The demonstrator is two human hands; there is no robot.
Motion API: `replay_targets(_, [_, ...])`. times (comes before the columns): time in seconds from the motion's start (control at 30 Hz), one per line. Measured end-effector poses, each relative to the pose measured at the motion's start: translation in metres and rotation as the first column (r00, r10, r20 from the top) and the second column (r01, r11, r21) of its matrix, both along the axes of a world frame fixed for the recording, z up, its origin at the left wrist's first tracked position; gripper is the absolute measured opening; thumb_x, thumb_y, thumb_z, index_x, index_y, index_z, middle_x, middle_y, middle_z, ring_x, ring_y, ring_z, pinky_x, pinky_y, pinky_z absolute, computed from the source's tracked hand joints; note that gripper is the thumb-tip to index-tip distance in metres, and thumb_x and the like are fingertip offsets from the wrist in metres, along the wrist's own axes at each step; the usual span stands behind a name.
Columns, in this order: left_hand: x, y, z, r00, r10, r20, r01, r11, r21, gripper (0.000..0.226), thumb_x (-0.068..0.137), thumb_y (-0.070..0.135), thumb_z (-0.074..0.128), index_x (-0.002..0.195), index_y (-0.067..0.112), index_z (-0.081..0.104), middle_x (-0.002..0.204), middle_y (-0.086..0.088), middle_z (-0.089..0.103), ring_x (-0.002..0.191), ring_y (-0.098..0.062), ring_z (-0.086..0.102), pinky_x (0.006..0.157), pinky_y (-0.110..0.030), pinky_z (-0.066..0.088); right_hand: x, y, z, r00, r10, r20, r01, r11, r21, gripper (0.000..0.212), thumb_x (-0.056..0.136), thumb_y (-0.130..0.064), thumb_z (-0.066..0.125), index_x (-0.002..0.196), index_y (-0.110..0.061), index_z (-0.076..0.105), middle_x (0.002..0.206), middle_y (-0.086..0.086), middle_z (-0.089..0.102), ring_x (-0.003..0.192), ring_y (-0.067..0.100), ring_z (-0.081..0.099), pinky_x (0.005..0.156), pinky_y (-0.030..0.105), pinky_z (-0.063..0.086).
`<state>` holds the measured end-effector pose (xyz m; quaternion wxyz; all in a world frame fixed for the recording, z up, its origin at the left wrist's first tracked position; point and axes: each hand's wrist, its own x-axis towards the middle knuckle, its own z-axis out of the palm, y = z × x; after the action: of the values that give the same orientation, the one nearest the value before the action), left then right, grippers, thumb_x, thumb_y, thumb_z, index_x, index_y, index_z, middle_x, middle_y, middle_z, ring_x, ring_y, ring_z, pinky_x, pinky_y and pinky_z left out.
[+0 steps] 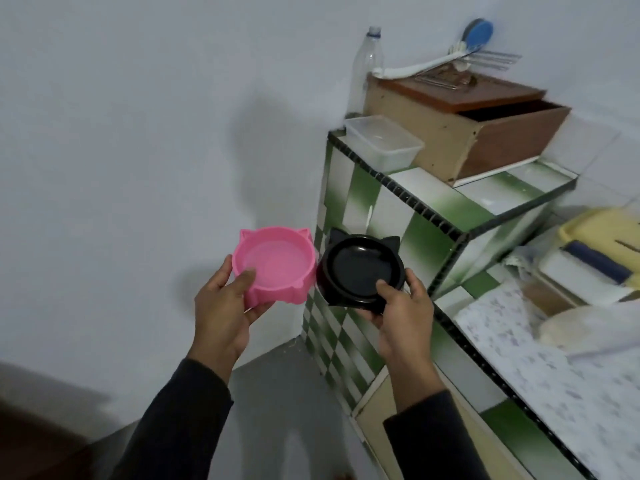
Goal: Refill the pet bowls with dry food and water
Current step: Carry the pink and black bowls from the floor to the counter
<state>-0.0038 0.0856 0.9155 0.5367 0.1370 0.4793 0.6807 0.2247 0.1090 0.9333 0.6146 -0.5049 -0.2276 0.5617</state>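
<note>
I hold two cat-eared pet bowls in the air, side by side in front of a tiled counter. My left hand [223, 306] grips the pink bowl [277, 261] by its near rim, thumb inside. The black bowl [360, 268] sits in my right hand [403, 313], thumb over its near rim. Both bowls look empty and are tilted slightly toward me. The two bowls almost touch.
A green-and-white tiled counter [426, 209] stands to the right, carrying a clear plastic container [384, 142], a wooden box [464, 126] and a clear bottle [367, 64]. Lower right lies a patterned cloth surface [540, 362] with a yellow lidded tub [602, 230]. A grey floor lies below.
</note>
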Motion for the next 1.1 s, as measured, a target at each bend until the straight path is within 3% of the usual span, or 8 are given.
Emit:
replay_targets(0.1, [0.013,-0.004,0.007,0.998,-0.067,-0.016,0.067,0.998,0.015,0.06,0.094,0.006,0.069,0.15,0.022,0.053,0.151,-0.001,0.05,0.116,-0.034,0.064,0.082,-0.053,0.064,0.013,-0.02,0.008,0.998,-0.067,0.013,0.067,0.998,-0.008,0.063,0.091,-0.001,0.064,0.146,-0.027,0.049,0.124,0.003,0.065,0.101,0.027,0.071,0.068,0.042,0.062])
replay_targets(0.23, [0.039,-0.01,0.015,0.985,-0.172,-0.025,0.173,0.985,0.027,0.06,0.094,0.007,0.069,0.15,0.023,0.053,0.151,-0.003,0.05,0.116,-0.034,0.065,0.082,-0.051,0.064,0.039,-0.051,0.018,0.984,-0.171,0.049,0.17,0.985,0.032,0.047,0.092,0.0,0.063,0.126,-0.032,0.057,0.12,0.002,0.064,0.1,0.027,0.07,0.062,0.04,0.062])
replay_targets(0.37, [0.076,-0.018,0.019,0.965,-0.259,-0.038,0.261,0.964,0.046,0.057,0.095,0.009,0.068,0.148,0.023,0.054,0.148,0.0,0.052,0.115,-0.029,0.066,0.08,-0.048,0.064,0.073,-0.081,0.023,0.961,-0.275,0.035,0.274,0.961,0.031,0.062,0.093,-0.001,0.063,0.146,-0.028,0.047,0.119,0.001,0.063,0.098,0.026,0.07,0.06,0.037,0.061])
replay_targets(0.53, [0.13,-0.036,0.026,0.925,-0.377,-0.045,0.38,0.922,0.07,0.05,0.094,0.012,0.07,0.141,0.026,0.062,0.135,0.002,0.062,0.115,-0.027,0.068,0.082,-0.046,0.064,0.121,-0.122,0.027,0.915,-0.401,0.045,0.4,0.916,0.03,0.066,0.093,0.0,0.063,0.149,-0.028,0.043,0.122,0.002,0.061,0.101,0.025,0.068,0.061,0.039,0.062])
replay_targets(0.8, [0.242,-0.093,0.03,0.845,-0.531,-0.061,0.534,0.845,0.042,0.052,0.095,0.012,0.069,0.144,0.026,0.059,0.139,0.001,0.061,0.12,-0.028,0.064,0.094,-0.056,0.059,0.214,-0.22,0.031,0.822,-0.568,0.032,0.567,0.823,0.035,0.065,0.093,-0.001,0.064,0.15,-0.024,0.044,0.126,0.002,0.059,0.106,0.026,0.065,0.068,0.044,0.063])
replay_targets(1.0, [0.333,-0.157,0.024,0.764,-0.644,-0.044,0.645,0.763,0.036,0.061,0.094,0.009,0.07,0.15,0.022,0.052,0.144,0.001,0.06,0.12,-0.028,0.064,0.09,-0.051,0.061,0.288,-0.31,0.029,0.733,-0.677,0.058,0.677,0.735,0.037,0.065,0.092,-0.001,0.065,0.15,-0.024,0.044,0.132,0.005,0.059,0.109,0.025,0.065,0.076,0.051,0.063])
replay_targets(1.1, [0.376,-0.193,0.019,0.722,-0.69,-0.045,0.692,0.721,0.029,0.061,0.093,0.01,0.072,0.149,0.022,0.053,0.144,0.001,0.06,0.12,-0.026,0.064,0.092,-0.053,0.06,0.321,-0.359,0.026,0.686,-0.726,0.043,0.726,0.687,0.033,0.066,0.092,0.001,0.064,0.15,-0.023,0.043,0.128,0.004,0.061,0.108,0.026,0.066,0.073,0.05,0.063])
